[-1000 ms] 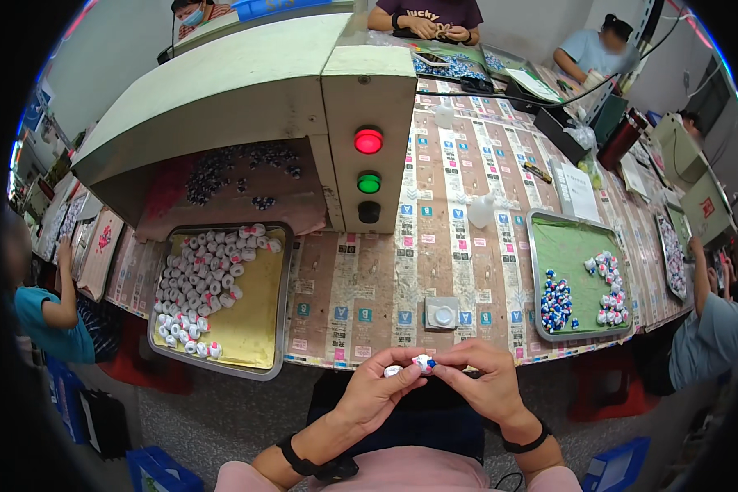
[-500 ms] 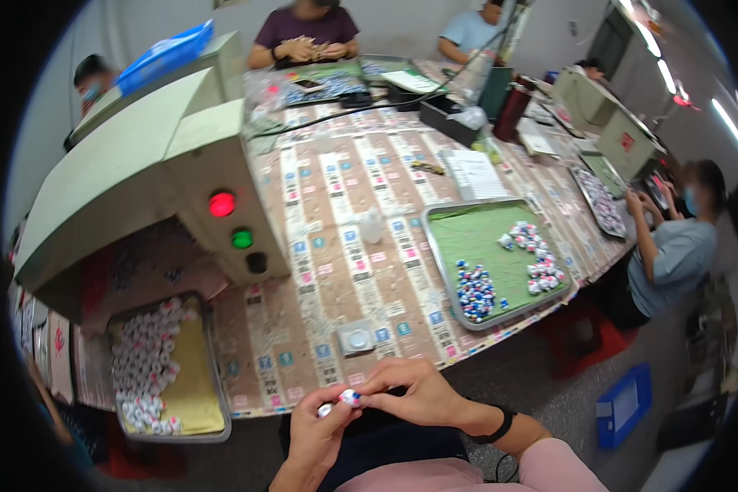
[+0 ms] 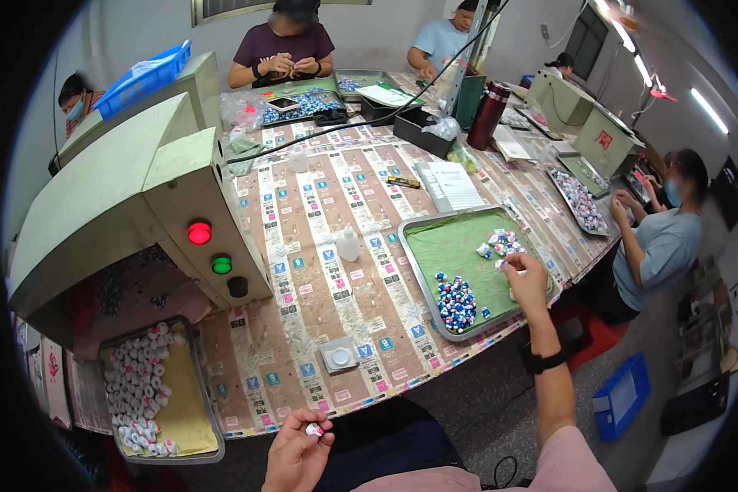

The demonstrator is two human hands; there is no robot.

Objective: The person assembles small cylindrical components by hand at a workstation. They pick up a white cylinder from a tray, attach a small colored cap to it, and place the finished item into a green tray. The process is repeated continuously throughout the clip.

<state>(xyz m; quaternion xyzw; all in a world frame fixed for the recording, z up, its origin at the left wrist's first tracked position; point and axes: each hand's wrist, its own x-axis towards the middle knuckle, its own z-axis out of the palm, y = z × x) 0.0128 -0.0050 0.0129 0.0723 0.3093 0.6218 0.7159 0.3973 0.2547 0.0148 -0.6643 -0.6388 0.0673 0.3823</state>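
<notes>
Near the table's front edge, my left hand (image 3: 299, 453) pinches a small white-and-pink figure piece (image 3: 313, 430) between thumb and fingers. My right hand (image 3: 526, 283) reaches over the green-lined metal tray (image 3: 459, 221), fingertips pinched on a small white figure (image 3: 499, 265) that they partly hide. Just beyond those fingers lies a cluster of white figures with pink and blue marks (image 3: 504, 243). A heap of small blue, white and red pieces (image 3: 457, 305) sits in the same tray's near-left part.
A beige machine (image 3: 131, 197) with red and green lights stands left, above a tray of white pieces (image 3: 139, 377). A small white dish (image 3: 338, 354), a plastic bottle (image 3: 348, 244), a notepad (image 3: 451, 187) and a dark red flask (image 3: 488, 115) are on the table. Other people sit around it.
My hands have parted. The right one has moved from beside the left, out to the right tray, while the left stays low near the table edge. The head view has shifted slightly.
</notes>
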